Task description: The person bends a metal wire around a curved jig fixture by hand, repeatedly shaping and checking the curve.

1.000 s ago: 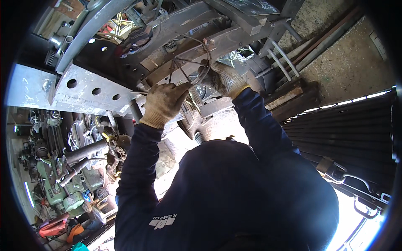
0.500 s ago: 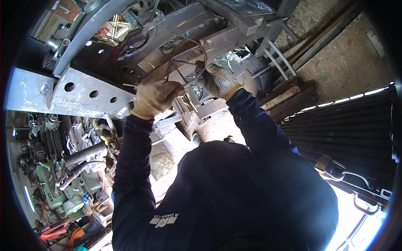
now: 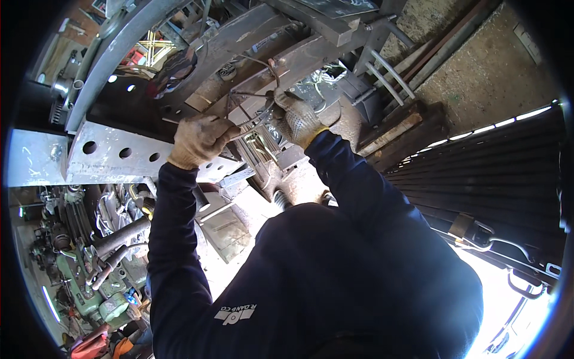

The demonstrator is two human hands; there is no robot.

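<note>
My left hand (image 3: 200,139), in a tan knitted work glove, is closed around a thin metal rod (image 3: 255,121). One end shows left of the fist; the other runs up toward my right hand (image 3: 298,118). That hand wears a similar glove with a yellow cuff edge. Its fingers are wrapped round a dark tool (image 3: 277,110), mostly hidden by the glove, so its exact kind cannot be told. A thin cable (image 3: 275,73) curves down to the right hand. Just beyond the hands stands a rusty bar frame (image 3: 250,94).
A heavy steel beam (image 3: 317,55) crosses behind the hands. At left lies a grey steel plate with round holes (image 3: 110,167). Several thin rods (image 3: 258,157) lie below the hands. Green machinery (image 3: 81,284) stands lower left, wood blocks (image 3: 394,131) to the right.
Both hands have shifted slightly left in the view, along with the surroundings, as the view moved. The grip of each hand looks the same.
</note>
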